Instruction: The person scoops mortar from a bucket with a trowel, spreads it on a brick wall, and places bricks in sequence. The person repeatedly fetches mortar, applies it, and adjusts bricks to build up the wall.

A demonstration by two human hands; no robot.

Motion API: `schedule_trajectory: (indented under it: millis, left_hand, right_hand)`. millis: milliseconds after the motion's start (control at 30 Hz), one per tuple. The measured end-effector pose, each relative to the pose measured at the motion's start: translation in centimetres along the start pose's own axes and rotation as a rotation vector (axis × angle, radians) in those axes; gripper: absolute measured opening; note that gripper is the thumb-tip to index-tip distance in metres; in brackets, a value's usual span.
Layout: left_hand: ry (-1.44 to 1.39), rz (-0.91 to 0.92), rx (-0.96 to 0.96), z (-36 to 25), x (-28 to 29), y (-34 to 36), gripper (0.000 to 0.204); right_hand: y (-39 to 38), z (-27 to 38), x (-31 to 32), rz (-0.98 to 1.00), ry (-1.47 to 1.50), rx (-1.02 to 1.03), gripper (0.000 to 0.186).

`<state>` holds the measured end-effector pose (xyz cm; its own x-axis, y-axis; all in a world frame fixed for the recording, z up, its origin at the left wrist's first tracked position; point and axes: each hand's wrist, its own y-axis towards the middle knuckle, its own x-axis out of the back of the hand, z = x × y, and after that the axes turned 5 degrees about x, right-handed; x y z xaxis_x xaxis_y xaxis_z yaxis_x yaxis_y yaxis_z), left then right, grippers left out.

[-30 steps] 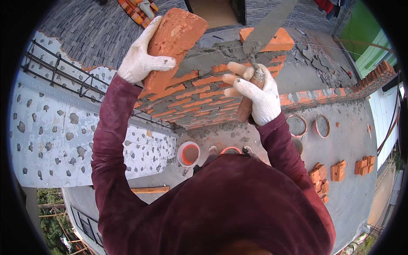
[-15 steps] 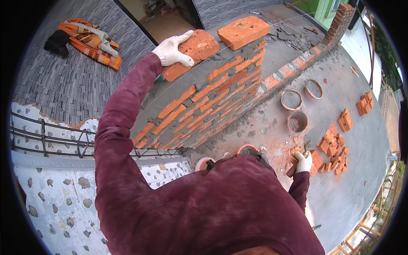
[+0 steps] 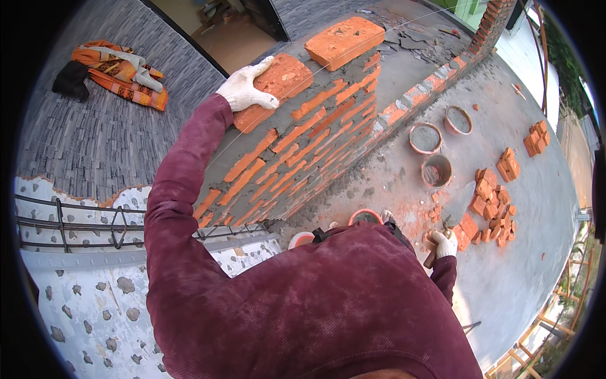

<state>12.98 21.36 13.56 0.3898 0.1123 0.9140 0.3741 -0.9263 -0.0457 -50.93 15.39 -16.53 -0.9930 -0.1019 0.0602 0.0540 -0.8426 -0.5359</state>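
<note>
My left hand [image 3: 247, 88], in a white work glove, grips an orange brick [image 3: 287, 74] at the top of a brick wall [image 3: 297, 151]. Its fingers spread over the brick's top and the thumb lies along the near side. Just beyond sits another orange brick [image 3: 344, 43] on the mortar, and a thin string line runs across both. Low on the right, my gloved right hand [image 3: 445, 242] is closed round the handle of a trowel [image 3: 459, 204]. The trowel's grey blade points away from me, above the floor.
Several buckets, among them a mortar bucket [image 3: 426, 138], stand right of the wall. Near the trowel lies a brick pile [image 3: 492, 205]. A low wall [image 3: 416, 101] runs farther off. Steel reinforcing bars [image 3: 60, 218] stick out at left; an orange patterned cloth [image 3: 123, 76] lies beyond.
The whole view has shifted slightly. My left hand and its brick have come a little nearer to me relative to the other brick. The trowel blade has turned and shows more of its face.
</note>
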Motion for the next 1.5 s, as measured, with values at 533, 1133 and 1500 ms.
schedule_trajectory:
  millis: [533, 1133, 1500]
  left_hand:
    - [0.089, 0.005, -0.001, 2.4, -1.2, -0.8, 0.115]
    - [0.178, -0.087, 0.164, 5.2, -1.4, -5.6, 0.114]
    - [0.170, -0.041, 0.092, 6.9, -1.6, -5.0, 0.108]
  right_hand:
    - [-7.9, 19.9, -14.2, 0.675, -0.200, 0.562, 0.049]
    - [-6.8, 35.9, -38.9, 0.600, -1.266, 1.566, 0.035]
    - [-7.9, 37.5, -40.3, 0.777, -1.243, 1.676, 0.037]
